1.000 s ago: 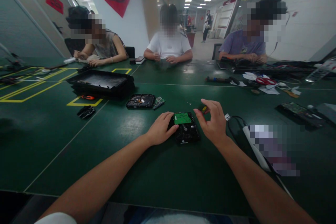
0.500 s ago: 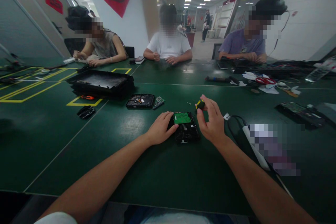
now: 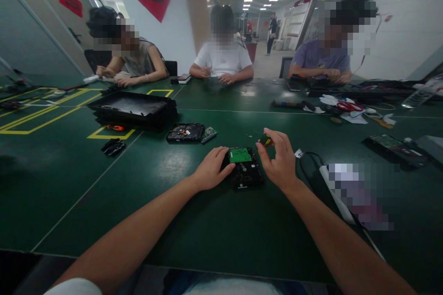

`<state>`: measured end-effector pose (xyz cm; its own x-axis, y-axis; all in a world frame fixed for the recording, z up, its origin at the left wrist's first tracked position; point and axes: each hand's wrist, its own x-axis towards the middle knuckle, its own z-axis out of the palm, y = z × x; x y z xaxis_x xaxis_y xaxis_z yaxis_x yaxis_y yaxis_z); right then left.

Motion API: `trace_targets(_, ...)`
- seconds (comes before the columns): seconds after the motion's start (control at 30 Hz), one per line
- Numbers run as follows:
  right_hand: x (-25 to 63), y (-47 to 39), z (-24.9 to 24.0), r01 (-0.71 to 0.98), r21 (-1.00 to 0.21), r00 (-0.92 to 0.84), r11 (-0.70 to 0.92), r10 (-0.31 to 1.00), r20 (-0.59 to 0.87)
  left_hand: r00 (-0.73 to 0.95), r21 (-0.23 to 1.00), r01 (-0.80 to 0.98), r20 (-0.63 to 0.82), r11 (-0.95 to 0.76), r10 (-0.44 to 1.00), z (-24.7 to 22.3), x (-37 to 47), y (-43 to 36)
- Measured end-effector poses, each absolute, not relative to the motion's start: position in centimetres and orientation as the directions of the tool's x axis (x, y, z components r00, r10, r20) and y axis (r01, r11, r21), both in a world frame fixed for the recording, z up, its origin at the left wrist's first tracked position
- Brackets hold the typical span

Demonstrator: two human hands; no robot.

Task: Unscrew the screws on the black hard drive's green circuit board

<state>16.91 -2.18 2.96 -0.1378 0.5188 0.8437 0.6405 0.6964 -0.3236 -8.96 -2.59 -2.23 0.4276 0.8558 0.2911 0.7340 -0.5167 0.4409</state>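
A black hard drive lies flat on the green table with its green circuit board facing up. My left hand grips the drive's left side, thumb across its upper face. Just right of the drive, my right hand pinches a small screwdriver by its black and yellow handle between thumb and fingers. Its shaft cannot be made out. Tiny light bits, perhaps screws, lie behind the drive. Further left are another hard drive and a loose circuit board.
Stacked black trays stand at the back left, near black scraps. To my right are a cable, a white bar-shaped object and another drive-like device. Red scissors lie among scraps. Three people sit across the table.
My right hand has turned the screwdriver handle a little in its fingers, and the fingertips have shifted slightly. My left hand and the hard drive have stayed put.
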Motion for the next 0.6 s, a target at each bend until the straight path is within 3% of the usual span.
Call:
trace_targets(0.33, 17.0, -2.0, 2.3, 0.569, -0.426, -0.159, 0.704, 0.602, 0.783, 0.433, 0.432, 0.735, 0.293, -0.523, 0.852, -2.0, -8.9, -2.7)
trace_targets(0.6, 16.9, -2.4, 3.3, 0.655, -0.323, -0.143, 0.684, 0.531, 0.835, 0.442, 0.419, 0.741, 0.284, -0.525, 0.851, -1.8, -8.9, -2.8)
